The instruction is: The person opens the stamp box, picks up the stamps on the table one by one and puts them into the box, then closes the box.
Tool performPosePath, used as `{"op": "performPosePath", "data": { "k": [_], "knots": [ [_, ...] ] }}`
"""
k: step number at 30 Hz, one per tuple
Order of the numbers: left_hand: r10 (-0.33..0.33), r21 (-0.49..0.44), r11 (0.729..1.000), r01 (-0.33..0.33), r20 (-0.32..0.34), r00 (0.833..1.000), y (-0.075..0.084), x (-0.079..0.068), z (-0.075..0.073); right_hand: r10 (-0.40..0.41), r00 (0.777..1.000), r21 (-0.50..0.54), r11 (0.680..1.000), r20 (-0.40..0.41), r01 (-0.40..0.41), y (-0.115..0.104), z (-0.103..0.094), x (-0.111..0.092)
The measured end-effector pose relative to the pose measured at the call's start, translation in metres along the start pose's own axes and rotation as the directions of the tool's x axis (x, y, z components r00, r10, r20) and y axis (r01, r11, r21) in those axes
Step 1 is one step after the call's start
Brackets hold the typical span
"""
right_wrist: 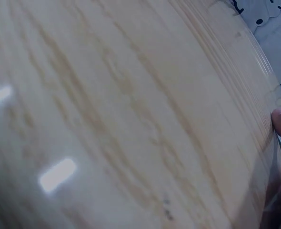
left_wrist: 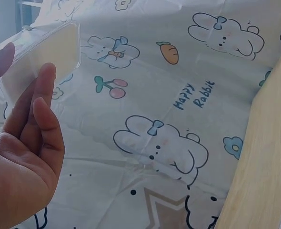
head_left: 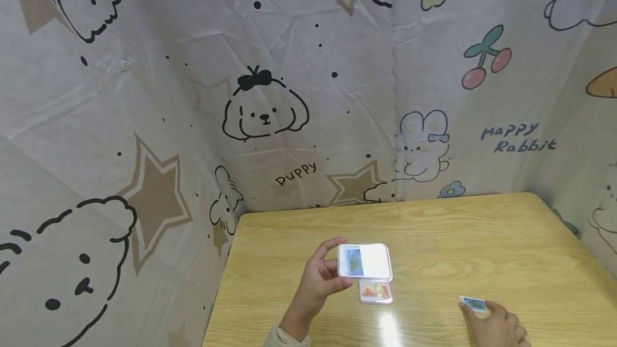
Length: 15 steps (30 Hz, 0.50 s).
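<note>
My left hand (head_left: pixel 313 288) holds up a clear-edged rectangular case (head_left: pixel 377 261) by its left end, thumb below and a finger at the top corner. A blue and green picture fills the left part of the case, and the rest is white. In the left wrist view the fingers support the case (left_wrist: pixel 66 50) from behind. Just below it in the head view, a second clear case (head_left: pixel 376 293) with a red-orange picture lies on the table. My right hand (head_left: pixel 501 328) pinches a small blue and green picture card (head_left: pixel 474 304) between thumb and finger, low at the right.
The wood-grain table (head_left: pixel 289 234) has a bright light reflection near the front. A faint transparent rectangle (head_left: pixel 422 243) lies toward the back. Fabric (head_left: pixel 347 138) printed with puppies, rabbits and stars hangs behind the table and along both sides.
</note>
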<state>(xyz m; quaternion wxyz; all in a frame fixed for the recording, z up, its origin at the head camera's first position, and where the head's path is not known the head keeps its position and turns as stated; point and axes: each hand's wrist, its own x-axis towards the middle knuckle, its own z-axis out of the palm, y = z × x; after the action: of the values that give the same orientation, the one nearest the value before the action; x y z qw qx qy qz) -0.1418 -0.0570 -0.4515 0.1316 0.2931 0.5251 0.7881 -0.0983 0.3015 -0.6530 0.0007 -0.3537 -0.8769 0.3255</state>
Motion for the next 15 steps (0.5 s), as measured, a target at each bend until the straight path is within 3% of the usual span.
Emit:
{"op": "performPosePath", "data": {
  "k": [15],
  "knots": [
    [0.023, -0.017, 1.0, -0.023, 0.016, 1.0, 0.0002, -0.0015, -0.0002, -0.095, 0.993, 0.07, 0.993, 0.075, 0.09, 0.0041, -0.004, -0.0002]
  ]
}}
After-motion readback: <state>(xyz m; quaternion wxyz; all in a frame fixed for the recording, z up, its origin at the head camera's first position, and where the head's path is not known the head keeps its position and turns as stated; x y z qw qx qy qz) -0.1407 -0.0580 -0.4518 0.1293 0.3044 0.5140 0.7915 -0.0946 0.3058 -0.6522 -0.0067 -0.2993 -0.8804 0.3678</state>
